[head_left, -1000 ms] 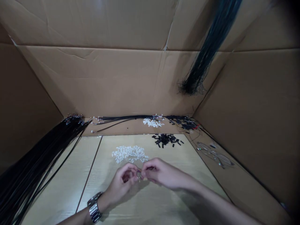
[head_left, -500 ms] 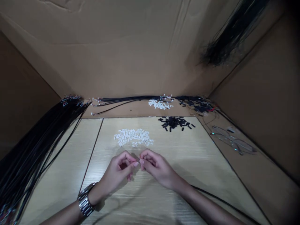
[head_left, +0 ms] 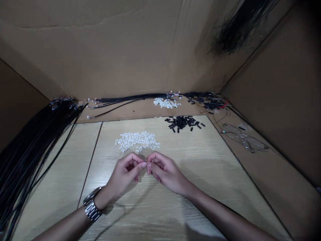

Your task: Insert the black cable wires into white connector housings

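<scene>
My left hand (head_left: 125, 174), with a metal watch (head_left: 91, 207) on its wrist, and my right hand (head_left: 164, 171) meet fingertip to fingertip above the pale wooden board (head_left: 200, 160). Both pinch a tiny part between them, too small to name. A thin black wire (head_left: 130, 207) trails from the hands toward me across the board. Just beyond the fingers lies a pile of small white connectors (head_left: 136, 140).
A pile of black connectors (head_left: 184, 122) lies farther back. A thick bundle of black wires (head_left: 32, 140) runs along the left. More wires (head_left: 130, 99), white connectors (head_left: 167, 103) and glasses (head_left: 244, 140) lie by the cardboard walls (head_left: 125, 50). Another wire bundle (head_left: 240, 23) hangs top right.
The view has tilted down, so everything sits higher in frame. Both hands stay pinched together over the board, and a black wire trailing from them has come into view.
</scene>
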{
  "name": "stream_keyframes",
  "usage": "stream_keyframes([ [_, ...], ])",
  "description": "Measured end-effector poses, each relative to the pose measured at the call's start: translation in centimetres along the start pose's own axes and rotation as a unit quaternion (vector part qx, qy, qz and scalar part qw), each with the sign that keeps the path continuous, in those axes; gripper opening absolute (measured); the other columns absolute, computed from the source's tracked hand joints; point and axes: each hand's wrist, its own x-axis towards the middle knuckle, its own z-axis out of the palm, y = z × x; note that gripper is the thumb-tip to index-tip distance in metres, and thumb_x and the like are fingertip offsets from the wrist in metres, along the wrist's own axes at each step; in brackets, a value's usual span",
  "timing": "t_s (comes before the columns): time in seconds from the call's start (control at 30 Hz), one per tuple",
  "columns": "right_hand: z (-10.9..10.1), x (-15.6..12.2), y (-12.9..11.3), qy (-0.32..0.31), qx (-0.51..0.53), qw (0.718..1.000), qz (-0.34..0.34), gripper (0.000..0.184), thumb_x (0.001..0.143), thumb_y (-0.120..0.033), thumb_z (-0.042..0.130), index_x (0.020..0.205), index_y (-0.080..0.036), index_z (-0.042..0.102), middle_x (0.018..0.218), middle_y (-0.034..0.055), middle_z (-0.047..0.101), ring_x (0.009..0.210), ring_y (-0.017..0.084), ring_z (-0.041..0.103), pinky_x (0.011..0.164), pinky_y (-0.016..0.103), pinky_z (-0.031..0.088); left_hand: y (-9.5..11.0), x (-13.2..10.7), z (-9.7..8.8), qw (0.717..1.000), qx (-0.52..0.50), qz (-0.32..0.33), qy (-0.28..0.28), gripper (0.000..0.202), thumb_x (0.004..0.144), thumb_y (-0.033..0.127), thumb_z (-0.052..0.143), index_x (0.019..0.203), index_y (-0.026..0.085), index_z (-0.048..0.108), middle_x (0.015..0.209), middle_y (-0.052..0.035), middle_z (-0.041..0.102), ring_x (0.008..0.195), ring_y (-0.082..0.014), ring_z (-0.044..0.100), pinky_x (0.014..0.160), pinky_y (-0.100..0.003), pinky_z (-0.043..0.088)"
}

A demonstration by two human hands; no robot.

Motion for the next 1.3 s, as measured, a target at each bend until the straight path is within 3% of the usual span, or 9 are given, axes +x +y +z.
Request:
stream_keyframes([
  [0.27,0.0,-0.2,0.0,-0.004,0.027,1.0,-0.012,0.021,0.095,-0.041,0.059,0.091,-0.021,0.052,0.072,-0.0053,0.057,0.044,0.005,0.038,0.04,0.019,0.027,0.2,-0.3,0.0,1.0,0.002,-0.025,0.008,0.025,0.089,0.04,0.068,0.085,0.017,0.059,0.062,0.0029,0.059,0.047,-0.0083,0.052,0.044,-0.019,0.045],
  [0.43,0.3,-0.4,-0.4,0.002,0.032,0.999,-0.02,0.027,0.087,-0.043,0.07,0.088,-0.021,0.055,0.073,-0.0043,0.057,0.048,0.006,0.038,0.04,0.019,0.027,0.4,-0.5,-0.2,1.0,-0.006,-0.002,0.002,0.028,0.091,0.043,0.066,0.085,0.017,0.06,0.059,0.004,0.055,0.048,-0.0082,0.051,0.046,-0.019,0.044],
  [0.57,0.6,-0.5,-0.5,0.0,0.046,0.999,-0.023,0.029,0.087,-0.046,0.068,0.086,-0.02,0.054,0.069,-0.0056,0.055,0.046,0.005,0.038,0.04,0.019,0.029,0.3,-0.8,-0.3,1.0,-0.017,0.014,-0.01,0.028,0.091,0.042,0.066,0.083,0.017,0.059,0.062,0.0035,0.056,0.049,-0.0077,0.051,0.047,-0.019,0.045],
  [0.77,0.3,-0.5,-0.3,-0.009,0.064,0.998,-0.018,0.025,0.092,-0.044,0.06,0.09,-0.022,0.049,0.071,-0.0066,0.057,0.041,0.004,0.038,0.039,0.019,0.028,0.3,-0.7,-0.2,1.0,-0.009,-0.008,-0.016,0.027,0.091,0.041,0.067,0.085,0.017,0.057,0.066,0.0024,0.06,0.048,-0.0082,0.052,0.045,-0.02,0.047],
  [0.97,0.5,-0.9,-0.9,-0.044,0.053,0.997,-0.025,0.022,0.091,-0.04,0.064,0.089,-0.02,0.055,0.073,-0.0043,0.058,0.048,0.005,0.04,0.042,0.02,0.031,0.8,-0.3,-0.2,0.999,0.035,-0.012,-0.008,0.029,0.092,0.043,0.065,0.083,0.016,0.058,0.065,0.0016,0.059,0.05,-0.0088,0.053,0.048,-0.019,0.044],
  [1.1,0.7,-0.9,-0.9,-0.037,0.039,0.998,-0.035,0.021,0.091,-0.04,0.064,0.089,-0.021,0.057,0.072,-0.0045,0.057,0.049,0.006,0.04,0.044,0.021,0.031,0.9,-0.4,-0.2,1.0,0.009,0.025,-0.005,0.022,0.092,0.037,0.065,0.102,0.018,0.059,0.08,-0.002,0.061,0.065,-0.0127,0.058,0.051,-0.019,0.049],
  [1.2,0.7,-0.9,-0.6,-0.014,0.029,0.999,-0.036,0.021,0.092,-0.041,0.063,0.089,-0.021,0.056,0.071,-0.0046,0.056,0.051,0.007,0.04,0.045,0.022,0.03,0.8,-0.7,-0.3,0.998,0.002,0.047,-0.037,0.027,0.092,0.033,0.065,0.114,0.019,0.059,0.09,-0.0058,0.063,0.076,-0.0164,0.062,0.058,-0.022,0.054],
  [1.3,0.7,-0.7,-0.4,0.006,0.021,0.999,-0.034,0.023,0.091,-0.042,0.064,0.088,-0.021,0.055,0.07,-0.0049,0.055,0.052,0.008,0.042,0.046,0.022,0.03,0.5,-0.8,-0.4,0.999,-0.009,0.039,-0.032,0.02,0.092,0.035,0.066,0.099,0.016,0.066,0.081,-0.0042,0.064,0.068,-0.0144,0.061,0.055,-0.023,0.054],
])
